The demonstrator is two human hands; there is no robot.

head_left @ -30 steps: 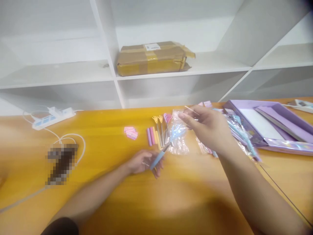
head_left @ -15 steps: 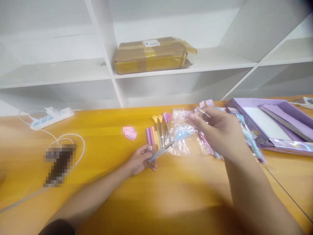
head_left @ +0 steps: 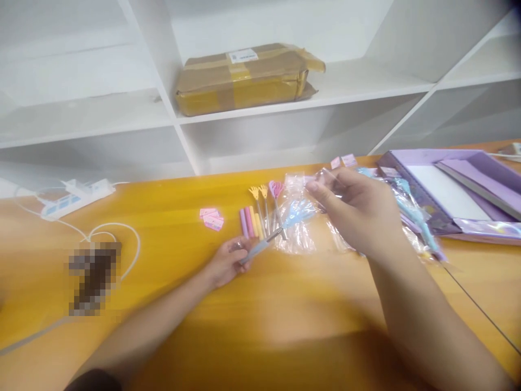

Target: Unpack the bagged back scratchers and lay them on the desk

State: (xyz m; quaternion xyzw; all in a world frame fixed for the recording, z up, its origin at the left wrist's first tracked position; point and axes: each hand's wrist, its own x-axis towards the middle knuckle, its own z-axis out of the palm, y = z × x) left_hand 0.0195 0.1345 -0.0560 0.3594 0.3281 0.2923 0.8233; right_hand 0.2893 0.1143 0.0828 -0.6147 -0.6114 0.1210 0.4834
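My left hand [head_left: 227, 262] grips the grip end of a blue pen [head_left: 260, 247] low over the orange table [head_left: 260, 326]. The pen's blue hand-shaped top [head_left: 299, 210] lies over a clear plastic sleeve [head_left: 296, 239]. My right hand [head_left: 358, 209] is raised just right of it, fingers pinched on the upper edge of a clear wrapper [head_left: 325, 176]. A row of pens with yellow and pink tops [head_left: 264, 209] and pastel grips lies between the hands.
Small pink tags [head_left: 211, 218] lie left of the pens. A purple box [head_left: 451, 193] with more wrapped pens [head_left: 415, 222] sits at the right. A white power strip [head_left: 75, 196] and cable lie at the left. A brown taped parcel [head_left: 244, 76] rests on the white shelf behind.
My left hand slid the blue pen up and left toward the row of pens. The right hand stayed near the wrapper, shifting slightly. The view tilted a little down.
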